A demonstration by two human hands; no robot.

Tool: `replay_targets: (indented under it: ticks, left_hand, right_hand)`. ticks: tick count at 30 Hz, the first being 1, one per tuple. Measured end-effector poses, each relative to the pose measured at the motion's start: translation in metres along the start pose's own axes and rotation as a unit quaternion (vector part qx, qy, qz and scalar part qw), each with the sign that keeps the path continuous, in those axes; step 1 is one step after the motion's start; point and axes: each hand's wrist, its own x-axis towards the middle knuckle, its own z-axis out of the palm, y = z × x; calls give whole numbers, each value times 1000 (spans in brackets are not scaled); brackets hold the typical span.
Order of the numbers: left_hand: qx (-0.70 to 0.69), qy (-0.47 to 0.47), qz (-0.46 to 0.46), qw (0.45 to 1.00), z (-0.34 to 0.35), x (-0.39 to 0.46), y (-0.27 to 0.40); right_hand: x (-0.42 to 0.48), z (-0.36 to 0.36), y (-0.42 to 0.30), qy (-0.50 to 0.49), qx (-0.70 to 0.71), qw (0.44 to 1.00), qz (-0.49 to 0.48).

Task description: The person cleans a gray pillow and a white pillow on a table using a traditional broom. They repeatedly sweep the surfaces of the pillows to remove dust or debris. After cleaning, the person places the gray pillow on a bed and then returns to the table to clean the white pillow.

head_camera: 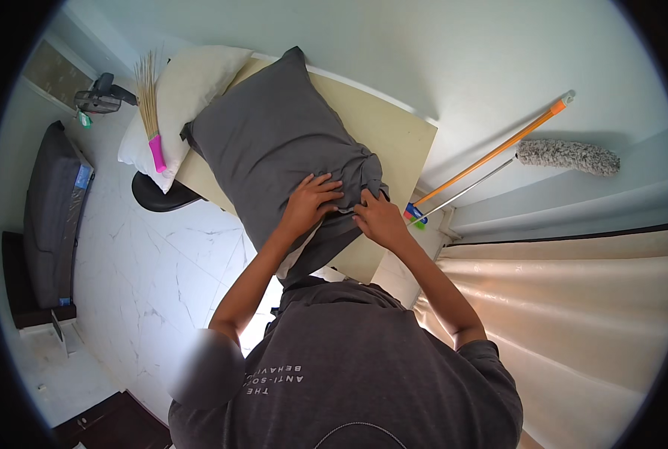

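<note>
A pillow in a dark grey pillowcase [272, 123] lies on a pale yellow tabletop [404, 143], its near end close to my body. The cloth is bunched at the near right, and a strip of the white pillow [300, 252] shows at the case's opening. My left hand [311, 203] rests on the case beside that opening, fingers spread, with its thumb near the white edge. Close on its right, my right hand [380, 218] has bent fingers gripping the gathered edge of the pillowcase. The right fingertips are partly hidden in the folds.
A white pillow [193, 84] lies at the tabletop's far left, under a stick broom with a pink handle [157, 154]. A black stool seat [162, 193] sits below. An orange-handled broom [491, 146] and a grey fluffy duster [567, 157] lean at right, near a beige curtain [547, 303].
</note>
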Motion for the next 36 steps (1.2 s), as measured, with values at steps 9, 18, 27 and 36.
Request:
replay_targets:
  ticks: [9,18,27,36]
  left_hand:
    - [-42,263,-167,949,-51,11,50]
    - [-70,206,68,974,19,-13,79]
    - [-125,73,-218,965,21,-12,94]
    - [41,164,-128,977,47,-23,63]
  right_hand:
    - [5,19,-17,48,6,999,4]
    - [12,59,-3,146,213,966,25]
    - [11,34,9,79,68,995,-3]
    - [13,17,6,79,70,994,-39]
